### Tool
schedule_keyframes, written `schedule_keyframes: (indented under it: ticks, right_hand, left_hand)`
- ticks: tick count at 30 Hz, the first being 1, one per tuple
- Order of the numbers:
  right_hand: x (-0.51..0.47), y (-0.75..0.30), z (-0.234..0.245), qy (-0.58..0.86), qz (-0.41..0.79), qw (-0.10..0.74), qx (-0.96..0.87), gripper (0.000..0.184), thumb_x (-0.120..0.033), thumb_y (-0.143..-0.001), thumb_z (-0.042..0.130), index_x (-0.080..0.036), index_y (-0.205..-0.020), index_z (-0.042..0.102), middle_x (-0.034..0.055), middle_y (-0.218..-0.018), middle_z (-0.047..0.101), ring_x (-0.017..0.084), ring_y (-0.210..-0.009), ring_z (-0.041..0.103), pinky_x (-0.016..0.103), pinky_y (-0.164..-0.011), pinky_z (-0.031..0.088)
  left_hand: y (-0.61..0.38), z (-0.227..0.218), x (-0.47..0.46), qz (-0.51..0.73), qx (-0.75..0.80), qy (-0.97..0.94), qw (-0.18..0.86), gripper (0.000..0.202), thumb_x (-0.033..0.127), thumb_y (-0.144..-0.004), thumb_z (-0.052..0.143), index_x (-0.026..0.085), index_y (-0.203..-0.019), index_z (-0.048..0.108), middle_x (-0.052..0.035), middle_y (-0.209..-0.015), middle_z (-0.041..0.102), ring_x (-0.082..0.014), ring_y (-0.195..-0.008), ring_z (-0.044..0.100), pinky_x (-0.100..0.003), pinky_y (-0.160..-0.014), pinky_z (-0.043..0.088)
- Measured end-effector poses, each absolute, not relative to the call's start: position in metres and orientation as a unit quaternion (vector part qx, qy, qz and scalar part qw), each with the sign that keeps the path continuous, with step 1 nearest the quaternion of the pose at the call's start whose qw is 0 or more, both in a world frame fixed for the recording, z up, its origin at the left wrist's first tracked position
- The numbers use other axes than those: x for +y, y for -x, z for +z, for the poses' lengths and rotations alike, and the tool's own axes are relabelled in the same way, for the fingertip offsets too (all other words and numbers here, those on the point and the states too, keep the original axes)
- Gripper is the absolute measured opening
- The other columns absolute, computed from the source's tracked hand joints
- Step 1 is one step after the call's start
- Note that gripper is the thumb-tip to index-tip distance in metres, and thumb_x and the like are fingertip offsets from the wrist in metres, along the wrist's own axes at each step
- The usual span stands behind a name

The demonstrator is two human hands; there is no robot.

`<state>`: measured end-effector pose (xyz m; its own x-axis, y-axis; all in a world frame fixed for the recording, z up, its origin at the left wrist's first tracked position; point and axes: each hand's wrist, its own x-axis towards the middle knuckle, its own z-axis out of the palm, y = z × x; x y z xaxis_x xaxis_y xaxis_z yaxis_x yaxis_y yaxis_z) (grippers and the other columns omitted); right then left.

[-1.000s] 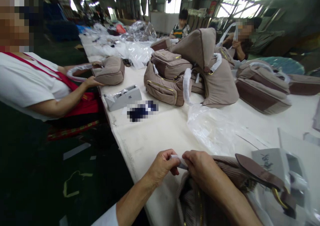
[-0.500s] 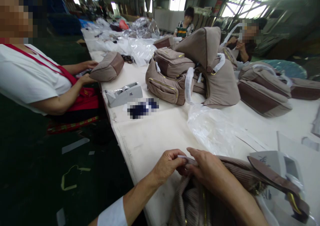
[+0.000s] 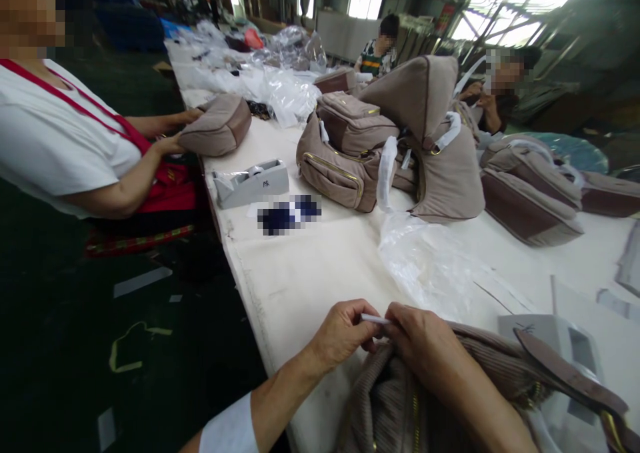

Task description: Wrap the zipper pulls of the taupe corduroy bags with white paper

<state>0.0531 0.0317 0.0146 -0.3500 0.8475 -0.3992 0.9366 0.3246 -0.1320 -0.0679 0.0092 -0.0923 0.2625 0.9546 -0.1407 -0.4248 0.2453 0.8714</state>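
My left hand (image 3: 345, 336) and my right hand (image 3: 420, 346) meet over the white table, pinching a narrow white strip (image 3: 375, 319) between their fingertips. Right below them lies a taupe ribbed-fabric handbag (image 3: 390, 406) with a gold zipper (image 3: 415, 419), and my right hand rests against its top. A brown leather-trimmed strap (image 3: 570, 373) runs off to the right of the bag. The bag's inside is hidden by my hands and its folds.
A grey tape dispenser (image 3: 250, 183) and a censored dark item (image 3: 289, 214) lie on the white table (image 3: 300, 279). Clear plastic (image 3: 425, 259) sits nearby, with piled taupe bags (image 3: 350, 146) beyond. A co-worker in a white shirt (image 3: 65, 146) handles a bag at left; others sit across.
The white strip now shows as a thin, straighter piece between my fingers. My hands and the bag sit slightly further right in view. The co-worker's bag has turned, its white handle out of sight.
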Motion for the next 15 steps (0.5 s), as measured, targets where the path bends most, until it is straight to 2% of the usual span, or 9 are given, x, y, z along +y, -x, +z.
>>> schedule_keyframes:
  ticks: [3, 7, 12, 15]
  right_hand:
    - [0.033, -0.056, 0.016, -0.556, -0.187, 0.129, 0.799, 0.017, -0.013, -0.084, 0.044, -0.016, -0.074, 0.058, 0.0052, -0.07, 0.065, 0.017, -0.067, 0.06, 0.025, -0.058, 0.032]
    - [0.031, -0.057, 0.016, -0.555, -0.173, 0.138, 0.802, 0.02, -0.01, -0.083, 0.041, -0.016, -0.073, 0.057, 0.0055, -0.068, 0.065, 0.017, -0.064, 0.06, 0.025, -0.056, 0.03]
    - [0.028, -0.054, 0.015, -0.546, -0.162, 0.129, 0.812, 0.021, -0.008, -0.084, 0.04, -0.015, -0.079, 0.059, 0.0055, -0.072, 0.066, 0.017, -0.066, 0.061, 0.025, -0.056, 0.032]
    - [0.025, -0.054, 0.017, -0.541, -0.147, 0.14, 0.816, 0.023, -0.007, -0.084, 0.04, -0.016, -0.079, 0.061, 0.0049, -0.074, 0.065, 0.015, -0.065, 0.06, 0.024, -0.055, 0.033]
  left_hand:
    - [0.066, -0.091, 0.006, 0.5, 0.358, -0.37, 0.696, 0.013, 0.025, -0.073, 0.062, 0.012, -0.076, 0.061, -0.0006, -0.065, 0.061, -0.0086, -0.049, 0.054, -0.019, -0.049, 0.043]
    - [0.064, -0.09, 0.004, 0.487, 0.326, -0.35, 0.731, 0.02, 0.027, -0.07, 0.066, 0.011, -0.082, 0.061, -0.0019, -0.07, 0.062, -0.0094, -0.052, 0.056, -0.02, -0.052, 0.045]
    - [0.055, -0.09, 0.002, 0.53, 0.355, -0.301, 0.709, 0.012, 0.017, -0.066, 0.057, 0.012, -0.076, 0.06, 0.0007, -0.059, 0.06, -0.0083, -0.045, 0.05, -0.018, -0.045, 0.041]
    - [0.049, -0.086, -0.003, 0.551, 0.358, -0.24, 0.715, 0.013, 0.02, -0.066, 0.056, 0.014, -0.077, 0.057, 0.0024, -0.054, 0.058, -0.0069, -0.042, 0.046, -0.016, -0.042, 0.035]
